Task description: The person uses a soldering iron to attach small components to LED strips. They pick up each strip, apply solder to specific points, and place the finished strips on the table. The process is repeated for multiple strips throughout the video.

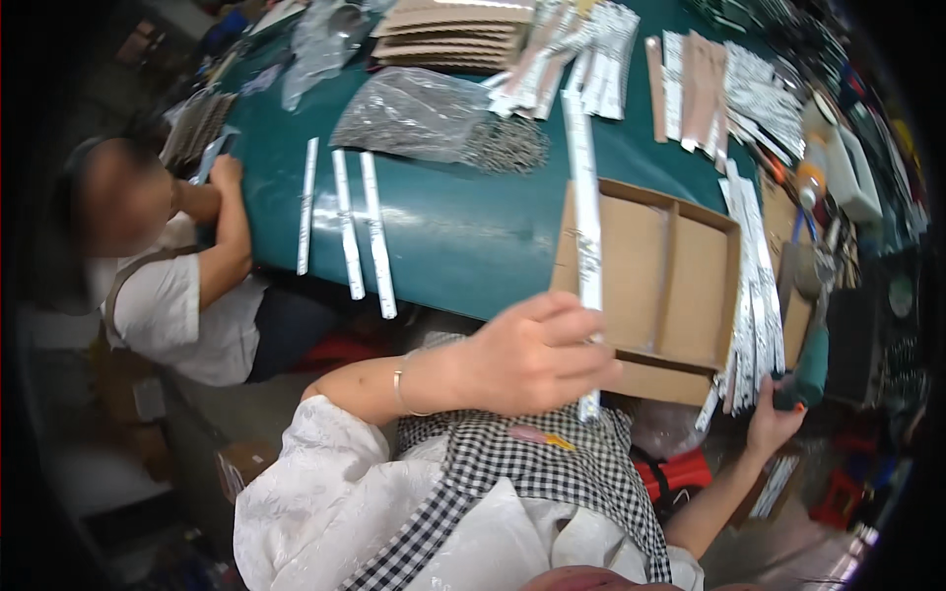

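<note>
My left hand is closed on a long white printed strip, its fingers slightly blurred. The strip stretches away from me over the left side of a shallow, divided cardboard box at the table edge. At the right, my right hand appears closed at the black part of a green power tool; its fingers are partly hidden. Several similar long strips lie beside that hand, along the box's right side. On the table to the left, three single strips are spaced apart.
A clear bag of small metal parts spills onto the green table. Behind it are stacked cardboard pieces and strip bundles. A white jug and orange-capped bottle stand right. A co-worker sits left.
</note>
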A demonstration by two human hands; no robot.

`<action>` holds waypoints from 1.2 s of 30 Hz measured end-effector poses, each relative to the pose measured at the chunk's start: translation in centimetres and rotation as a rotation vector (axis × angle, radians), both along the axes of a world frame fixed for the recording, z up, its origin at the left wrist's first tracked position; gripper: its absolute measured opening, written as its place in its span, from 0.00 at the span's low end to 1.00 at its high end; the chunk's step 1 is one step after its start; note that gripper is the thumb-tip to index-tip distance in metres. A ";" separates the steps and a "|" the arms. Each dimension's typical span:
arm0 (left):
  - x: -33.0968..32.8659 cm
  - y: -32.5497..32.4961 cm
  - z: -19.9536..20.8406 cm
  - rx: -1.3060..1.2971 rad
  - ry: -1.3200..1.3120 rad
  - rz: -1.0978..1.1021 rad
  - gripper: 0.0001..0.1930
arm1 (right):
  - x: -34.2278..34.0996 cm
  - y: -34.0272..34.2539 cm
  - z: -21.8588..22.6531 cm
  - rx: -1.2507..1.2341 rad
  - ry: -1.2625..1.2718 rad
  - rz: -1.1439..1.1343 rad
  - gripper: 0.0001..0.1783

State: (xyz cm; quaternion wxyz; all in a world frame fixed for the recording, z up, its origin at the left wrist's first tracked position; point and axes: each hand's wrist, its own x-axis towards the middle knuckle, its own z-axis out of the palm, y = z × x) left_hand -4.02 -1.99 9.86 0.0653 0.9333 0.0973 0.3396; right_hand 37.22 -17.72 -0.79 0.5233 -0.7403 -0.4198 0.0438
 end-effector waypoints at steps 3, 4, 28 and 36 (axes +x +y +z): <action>-5.7 0.3 1.0 0.001 0.027 0.284 0.16 | 0.2 0.1 0.3 -0.050 0.075 0.009 0.22; -7.5 0.4 0.9 0.025 0.024 0.379 0.16 | 0.4 0.1 0.4 -0.023 0.073 0.040 0.23; -20.8 2.5 -6.7 -0.293 0.178 0.663 0.19 | -13.2 -1.8 7.7 0.331 0.485 0.105 0.36; -13.2 4.9 -3.8 -0.210 0.108 0.653 0.14 | -18.8 -0.7 3.6 0.176 0.391 0.108 0.36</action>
